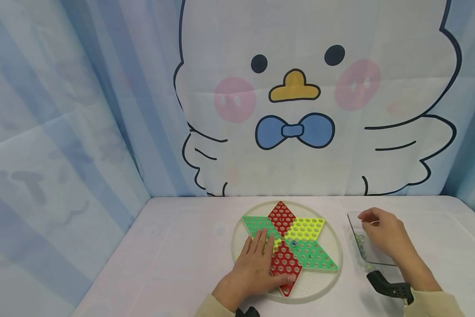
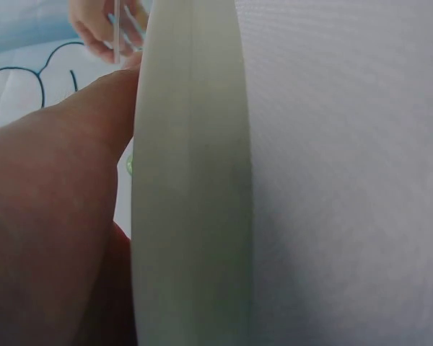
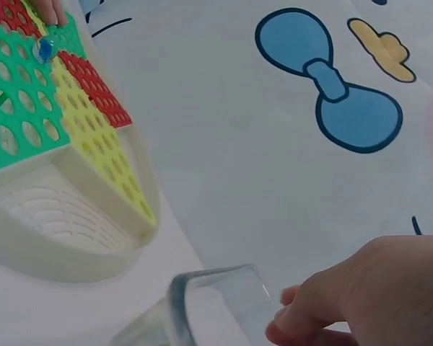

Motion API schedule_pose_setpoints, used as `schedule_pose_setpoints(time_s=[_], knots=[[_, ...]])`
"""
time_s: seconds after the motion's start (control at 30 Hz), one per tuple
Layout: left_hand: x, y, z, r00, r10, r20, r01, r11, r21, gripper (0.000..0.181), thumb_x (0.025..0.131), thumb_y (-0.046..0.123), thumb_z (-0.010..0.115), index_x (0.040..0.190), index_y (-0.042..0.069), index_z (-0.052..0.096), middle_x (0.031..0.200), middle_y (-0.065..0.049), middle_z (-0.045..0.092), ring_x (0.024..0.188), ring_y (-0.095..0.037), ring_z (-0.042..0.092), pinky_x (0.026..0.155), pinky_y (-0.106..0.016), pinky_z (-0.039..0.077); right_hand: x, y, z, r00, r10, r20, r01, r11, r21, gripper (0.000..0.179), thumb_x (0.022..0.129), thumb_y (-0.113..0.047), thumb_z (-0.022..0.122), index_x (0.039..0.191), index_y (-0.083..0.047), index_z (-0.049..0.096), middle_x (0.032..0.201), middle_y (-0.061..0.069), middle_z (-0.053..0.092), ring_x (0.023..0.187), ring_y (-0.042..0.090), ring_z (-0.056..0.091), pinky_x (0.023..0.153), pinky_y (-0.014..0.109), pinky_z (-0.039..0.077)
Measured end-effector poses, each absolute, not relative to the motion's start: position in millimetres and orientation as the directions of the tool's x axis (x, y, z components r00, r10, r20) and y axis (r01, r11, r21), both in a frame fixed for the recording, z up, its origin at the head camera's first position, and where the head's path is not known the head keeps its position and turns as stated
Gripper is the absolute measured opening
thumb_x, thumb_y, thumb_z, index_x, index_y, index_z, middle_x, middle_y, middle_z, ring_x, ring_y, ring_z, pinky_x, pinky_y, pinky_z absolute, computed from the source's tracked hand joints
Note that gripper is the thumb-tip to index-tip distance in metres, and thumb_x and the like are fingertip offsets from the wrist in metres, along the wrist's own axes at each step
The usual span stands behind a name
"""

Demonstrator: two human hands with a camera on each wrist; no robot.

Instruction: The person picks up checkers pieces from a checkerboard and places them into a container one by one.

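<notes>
A round Chinese checkers board [image 1: 317, 286] lies on the table, its raised star of red, green and yellow points full of holes. My left hand [image 1: 255, 266] rests on the star's left side, fingers straight and thumb apart on the near red point. One blue marble [image 1: 294, 243] sits on the green right of the centre. To the board's right stands a clear box [image 3: 224, 288] with several marbles [image 1: 360, 241] along its left side. My right hand [image 1: 388, 233] bends over the box, its fingertips by the far left rim. Whether they hold anything is unclear.
Both stand on a table [image 1: 174, 264] with a pale cloth. A curtain [image 1: 301, 167] with a cartoon bird hangs behind its far edge, and more curtain [image 1: 63, 154] hangs along the left. A black strap [image 1: 388, 286] sits at the right wrist.
</notes>
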State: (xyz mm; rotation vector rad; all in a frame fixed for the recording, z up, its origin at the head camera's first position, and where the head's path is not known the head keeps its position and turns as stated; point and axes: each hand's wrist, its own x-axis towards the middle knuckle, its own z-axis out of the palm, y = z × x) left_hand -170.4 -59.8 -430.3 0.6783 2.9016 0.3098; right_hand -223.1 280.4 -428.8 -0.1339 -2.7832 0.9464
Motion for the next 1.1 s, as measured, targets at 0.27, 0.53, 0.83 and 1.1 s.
schedule_pose_setpoints(time_s=[0.27, 0.53, 0.83, 1.1], knots=[[-171.2, -60.4, -429.2, -0.889, 0.444, -0.112, 0.410, 0.881, 0.235, 0.107, 0.085, 0.082, 0.042, 0.160, 0.010, 0.017, 0.168, -0.013, 0.009, 0.156, -0.026, 0.007, 0.125, -0.048, 0.013, -203.0, 258.2, -397.5, -0.956, 0.186, 0.228, -0.007, 0.759, -0.651, 0.025, 0.096, -0.010, 0.051, 0.114, 0.003, 0.061, 0.111, 0.028, 0.062, 0.103, 0.043, 0.057, 0.076, 0.053, 0.052], [-169.1, -61.2, -428.4, -0.891, 0.445, -0.096, 0.414, 0.880, 0.234, 0.106, 0.085, 0.081, 0.045, 0.159, 0.008, 0.019, 0.167, -0.013, 0.012, 0.156, -0.026, 0.010, 0.125, -0.049, 0.015, -201.7, 251.4, -392.7, -0.933, 0.180, 0.311, -0.076, 0.747, -0.660, 0.022, 0.096, -0.009, 0.053, 0.113, 0.001, 0.062, 0.111, 0.025, 0.064, 0.105, 0.042, 0.057, 0.077, 0.055, 0.050], [-168.5, -61.1, -428.2, -0.888, 0.450, -0.096, 0.416, 0.875, 0.248, 0.106, 0.086, 0.080, 0.046, 0.159, 0.008, 0.019, 0.167, -0.014, 0.012, 0.156, -0.026, 0.010, 0.125, -0.049, 0.015, -200.9, 239.3, -389.6, -0.912, 0.122, 0.391, -0.183, 0.733, -0.656, 0.020, 0.097, -0.008, 0.055, 0.111, 0.001, 0.064, 0.109, 0.024, 0.067, 0.104, 0.038, 0.062, 0.082, 0.025, 0.054], [-168.9, -60.4, -428.1, -0.886, 0.453, -0.104, 0.417, 0.873, 0.253, 0.106, 0.086, 0.080, 0.046, 0.159, 0.009, 0.018, 0.167, -0.014, 0.011, 0.156, -0.026, 0.009, 0.125, -0.049, 0.015, -199.1, 226.5, -386.9, -0.924, 0.073, 0.374, -0.215, 0.711, -0.670, 0.019, 0.096, -0.008, 0.059, 0.112, -0.001, 0.065, 0.109, 0.020, 0.068, 0.104, 0.034, 0.063, 0.074, 0.005, 0.045]])
